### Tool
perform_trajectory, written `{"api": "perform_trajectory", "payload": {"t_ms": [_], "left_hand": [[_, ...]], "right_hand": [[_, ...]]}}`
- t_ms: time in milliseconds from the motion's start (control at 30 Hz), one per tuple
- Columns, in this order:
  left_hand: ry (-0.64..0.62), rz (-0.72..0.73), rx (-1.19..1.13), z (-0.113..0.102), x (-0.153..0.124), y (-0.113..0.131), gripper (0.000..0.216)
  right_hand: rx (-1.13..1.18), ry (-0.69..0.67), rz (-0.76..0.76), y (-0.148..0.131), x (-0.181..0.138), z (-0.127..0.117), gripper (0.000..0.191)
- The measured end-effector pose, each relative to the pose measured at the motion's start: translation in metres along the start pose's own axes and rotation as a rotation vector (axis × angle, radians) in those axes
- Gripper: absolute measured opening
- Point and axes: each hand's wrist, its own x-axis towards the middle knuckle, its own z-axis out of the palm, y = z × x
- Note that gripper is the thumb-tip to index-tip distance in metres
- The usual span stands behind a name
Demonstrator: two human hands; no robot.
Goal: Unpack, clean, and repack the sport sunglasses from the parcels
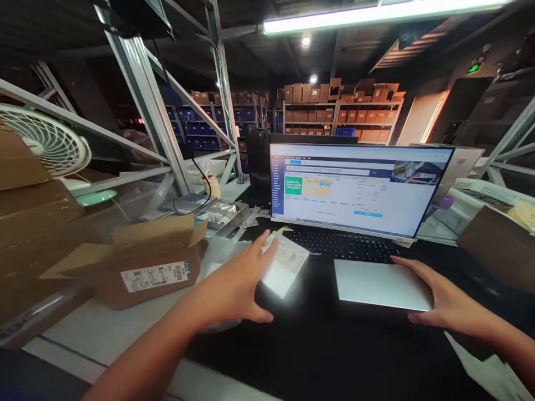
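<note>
Fingers point(265, 243) lie spread, clasping nothing: left hand point(238, 287) on a small white labelled packet point(291, 262), right hand point(447, 303) against a flat pale-grey box point(378, 284), either liable to skid into the black keyboard point(343, 245).

Both arms reach forward, left hand point(246, 285) and right hand point(443, 299) flat, fingers extended.

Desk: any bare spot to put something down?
Free: dark mat at the front edge, between left hand and right hand, nearer than the labelled packet and flat white box. Also pale tabletop in front of the cardboard box. Crowded: behind that box, and around the keyboard.
</note>
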Motion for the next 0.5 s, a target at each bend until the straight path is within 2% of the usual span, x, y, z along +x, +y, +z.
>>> {"api": "perform_trajectory", "payload": {"t_ms": [67,167,267,333,433,500], "left_hand": [[0.058,-0.075,-0.049,0.001,-0.002,-0.005,0.114],[0.182,-0.159,-0.118,0.006,0.001,-0.013,0.079],[0.337,-0.149,-0.122,0.016,0.004,-0.02,0.05],[0.391,-0.119,-0.124,0.026,0.005,-0.022,0.04],[0.48,-0.134,-0.124,0.043,0.001,-0.018,0.041],[0.603,-0.222,-0.068,0.053,-0.003,-0.011,0.053]], "right_hand": [[-0.026,0.109,0.0,-0.011,-0.017,-0.001,0.099],[-0.09,0.313,-0.038,-0.035,-0.047,0.01,0.088],[-0.214,0.531,-0.139,-0.06,-0.077,0.035,0.077],[-0.352,0.63,-0.225,-0.072,-0.094,0.056,0.075],[-0.564,0.638,-0.401,-0.084,-0.112,0.08,0.074],[-0.603,0.526,-0.516,-0.089,-0.117,0.086,0.069]]}}
